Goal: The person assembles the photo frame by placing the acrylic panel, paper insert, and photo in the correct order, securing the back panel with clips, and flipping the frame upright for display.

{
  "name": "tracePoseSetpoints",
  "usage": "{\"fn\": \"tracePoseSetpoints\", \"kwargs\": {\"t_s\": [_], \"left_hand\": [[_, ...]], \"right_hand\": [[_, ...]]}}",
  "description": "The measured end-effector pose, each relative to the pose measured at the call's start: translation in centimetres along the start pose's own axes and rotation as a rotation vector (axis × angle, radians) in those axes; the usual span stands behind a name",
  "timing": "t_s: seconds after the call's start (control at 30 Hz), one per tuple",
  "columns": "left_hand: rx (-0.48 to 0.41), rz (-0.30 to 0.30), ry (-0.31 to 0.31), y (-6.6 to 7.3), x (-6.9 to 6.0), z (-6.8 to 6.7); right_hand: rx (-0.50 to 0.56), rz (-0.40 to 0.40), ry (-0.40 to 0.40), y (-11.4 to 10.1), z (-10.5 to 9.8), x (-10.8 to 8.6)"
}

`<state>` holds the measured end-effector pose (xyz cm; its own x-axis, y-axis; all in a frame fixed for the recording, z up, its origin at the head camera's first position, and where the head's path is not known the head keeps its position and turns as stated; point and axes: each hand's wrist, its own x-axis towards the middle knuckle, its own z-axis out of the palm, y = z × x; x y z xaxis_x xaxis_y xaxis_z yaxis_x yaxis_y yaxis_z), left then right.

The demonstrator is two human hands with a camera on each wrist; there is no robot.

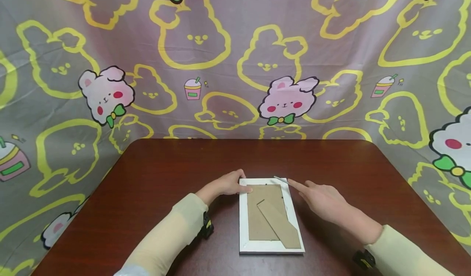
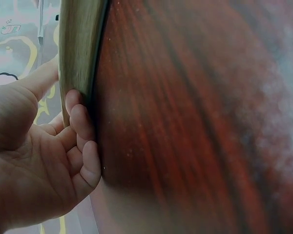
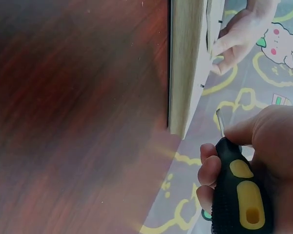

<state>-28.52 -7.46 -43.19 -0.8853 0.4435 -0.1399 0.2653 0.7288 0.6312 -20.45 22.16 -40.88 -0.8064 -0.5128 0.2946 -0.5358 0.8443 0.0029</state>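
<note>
A white picture frame (image 1: pixel 244 227) lies face down on the table, its brown backing board (image 1: pixel 257 229) and slanted stand leg (image 1: pixel 285 225) showing. My left hand (image 1: pixel 229 184) grips the frame's upper left edge, thumb over the back and fingers against the side, as the left wrist view also shows. In my right hand (image 1: pixel 325 200) is a screwdriver (image 3: pixel 241 192) with a black and yellow handle. Its thin metal shaft (image 1: pixel 280 179) points over the frame's top right corner in the head view; whether the tip touches is unclear. Small dark tabs (image 1: pixel 282 197) sit along the backing's edge.
The dark reddish-brown table (image 1: pixel 176 165) has a glossy top and rounded far corners. Behind and beside it hangs a curtain (image 1: pixel 228 84) printed with cartoon rabbits. Each wrist carries a black device, one on the left (image 1: pixel 207 225) and one on the right (image 1: pixel 364 259).
</note>
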Motion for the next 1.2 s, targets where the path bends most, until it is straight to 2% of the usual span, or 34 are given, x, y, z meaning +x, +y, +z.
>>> {"fn": "tracePoseSetpoints", "kwargs": {"t_s": [0.33, 0.6, 0.8, 1.2], "left_hand": [[0.007, -0.033, 0.001, 0.0, 0.0, 0.0], [0.011, -0.011, 0.0, 0.1, 0.0, 0.0], [-0.002, -0.024, -0.006, 0.4, -0.1, -0.1], [0.004, -0.029, 0.006, 0.7, -0.2, -0.1]], "right_hand": [[-0.009, -0.017, -0.063, -0.2, 0.2, 0.9], [-0.009, -0.051, -0.108, -0.6, 0.3, 1.2], [-0.046, -0.088, -0.092, -0.6, 0.5, 1.3], [-0.055, -0.097, -0.067, -0.6, 0.5, 1.2]]}}
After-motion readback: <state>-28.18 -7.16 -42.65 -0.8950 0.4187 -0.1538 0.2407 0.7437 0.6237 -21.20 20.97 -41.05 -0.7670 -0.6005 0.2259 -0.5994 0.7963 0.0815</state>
